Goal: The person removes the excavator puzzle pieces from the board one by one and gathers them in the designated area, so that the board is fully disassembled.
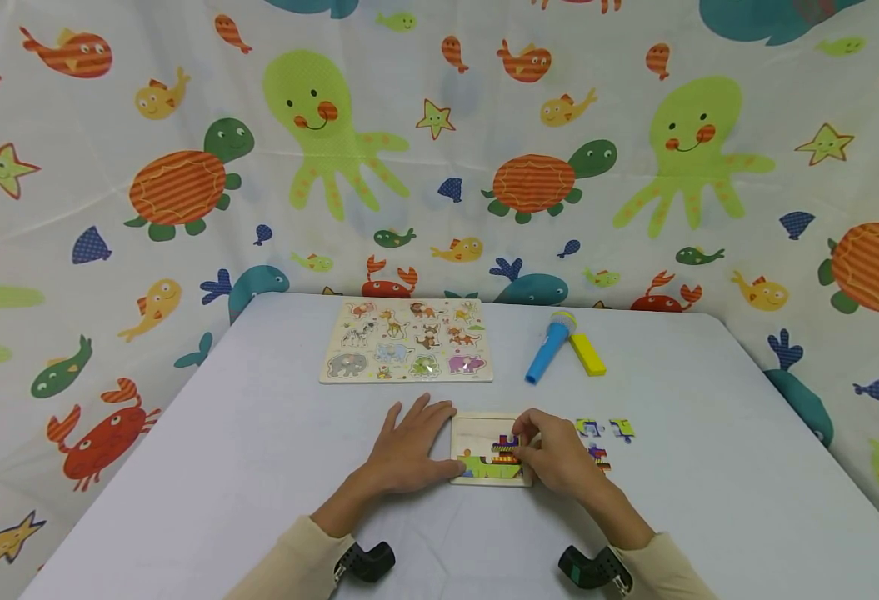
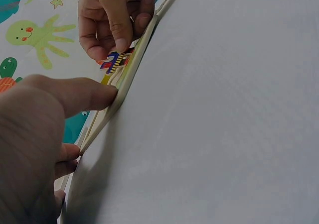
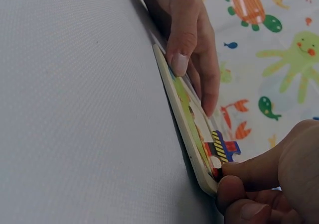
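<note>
A small wooden puzzle board lies on the white table, its lower part filled with green picture pieces. My left hand rests at the board's left side with fingers spread, and the thumb presses the lower left corner. At the board's right side, my right hand pinches a puzzle piece with blue, red and yellow-black stripes between thumb and forefinger. That piece is over the right part of the board; whether it is fully seated is hard to tell. My fingers partly cover it.
Loose puzzle pieces lie right of the board, one partly behind my right hand. Farther back are a larger animal puzzle board, a blue toy microphone and a yellow block. A sea-animal curtain hangs behind the table.
</note>
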Tool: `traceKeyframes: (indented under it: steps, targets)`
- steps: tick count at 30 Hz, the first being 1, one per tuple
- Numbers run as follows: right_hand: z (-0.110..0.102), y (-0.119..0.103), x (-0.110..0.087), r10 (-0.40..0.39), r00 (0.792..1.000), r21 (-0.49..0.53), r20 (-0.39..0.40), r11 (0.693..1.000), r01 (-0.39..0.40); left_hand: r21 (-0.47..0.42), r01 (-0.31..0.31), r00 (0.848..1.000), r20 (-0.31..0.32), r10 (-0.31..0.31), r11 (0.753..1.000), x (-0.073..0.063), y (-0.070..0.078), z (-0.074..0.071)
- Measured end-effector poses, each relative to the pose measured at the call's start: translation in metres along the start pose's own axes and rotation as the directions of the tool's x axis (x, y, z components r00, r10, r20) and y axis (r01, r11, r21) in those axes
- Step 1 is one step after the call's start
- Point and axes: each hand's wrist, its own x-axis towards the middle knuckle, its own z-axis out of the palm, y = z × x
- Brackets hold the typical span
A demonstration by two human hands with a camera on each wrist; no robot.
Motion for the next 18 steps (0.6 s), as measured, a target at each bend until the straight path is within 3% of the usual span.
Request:
traceKeyframes:
  steps: [18]
  targets:
    - [0.0002, 0.0014, -0.0019, -0.043, 0.999, -0.042, -0.034, 0.998, 0.041, 0.010, 0.003, 1.000, -0.001, -0.003, 1.000, 0.0005, -0.0030, 0.0031]
